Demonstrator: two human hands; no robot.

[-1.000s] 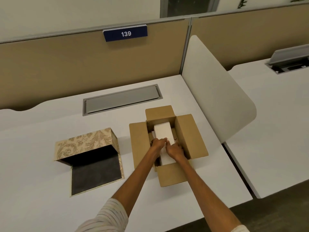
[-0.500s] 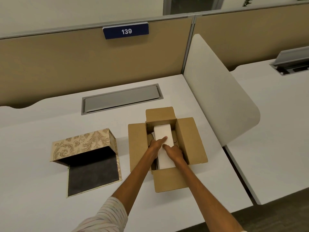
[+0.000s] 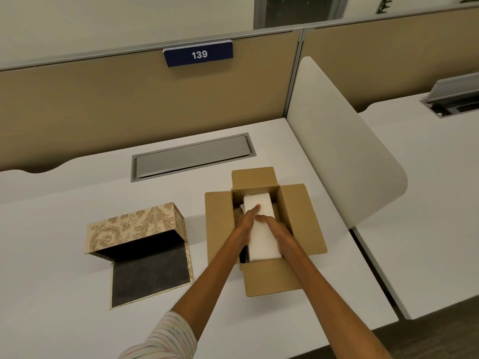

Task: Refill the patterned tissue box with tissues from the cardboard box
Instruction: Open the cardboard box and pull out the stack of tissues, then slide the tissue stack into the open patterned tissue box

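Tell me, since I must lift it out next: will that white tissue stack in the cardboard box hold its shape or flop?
The tissue stack looks like loose folded sheets, so it will probably sag if gripped at one end. Left hand and right hand flank it, which suggests squeezing both sides. It is likely light.

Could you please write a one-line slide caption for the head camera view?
Both hands, left hand and right hand, grip a white tissue stack inside the open cardboard box; patterned tissue box lies open alongside.
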